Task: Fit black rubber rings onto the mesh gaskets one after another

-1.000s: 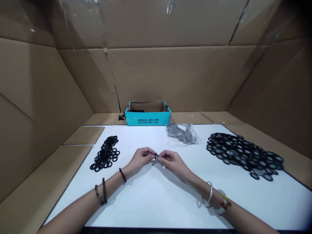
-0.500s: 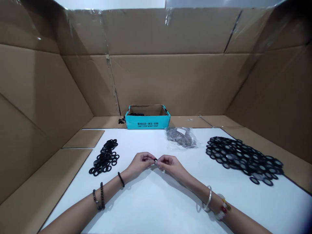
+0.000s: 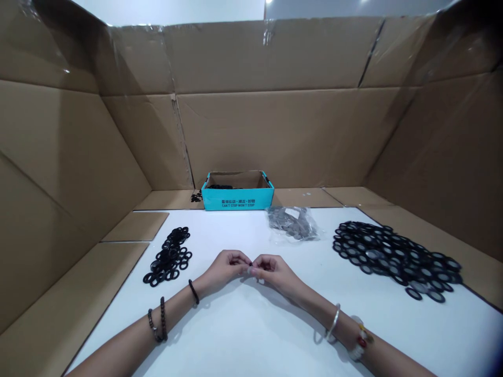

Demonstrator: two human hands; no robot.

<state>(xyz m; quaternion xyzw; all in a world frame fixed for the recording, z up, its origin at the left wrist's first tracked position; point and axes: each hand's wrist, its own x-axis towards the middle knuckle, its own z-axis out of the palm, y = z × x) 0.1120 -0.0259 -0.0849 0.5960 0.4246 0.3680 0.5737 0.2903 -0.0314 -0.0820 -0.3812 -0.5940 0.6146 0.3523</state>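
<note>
My left hand and my right hand meet at the fingertips above the white table. Between them they pinch a small black ring, mostly hidden by my fingers. Left of my left hand lies a loose pile of black rubber O-rings. Right of my right hand spreads a wider layer of larger black rings with grey centres. A clear plastic bag of grey parts lies beyond my hands.
A teal cardboard box stands at the far table edge, holding some black rings. A few black rings lie on the cardboard left of it. Cardboard walls surround the table at the back and sides.
The whole scene sits slightly lower in the view. My hands stay together on the small black ring, with my fingers closer around it.
</note>
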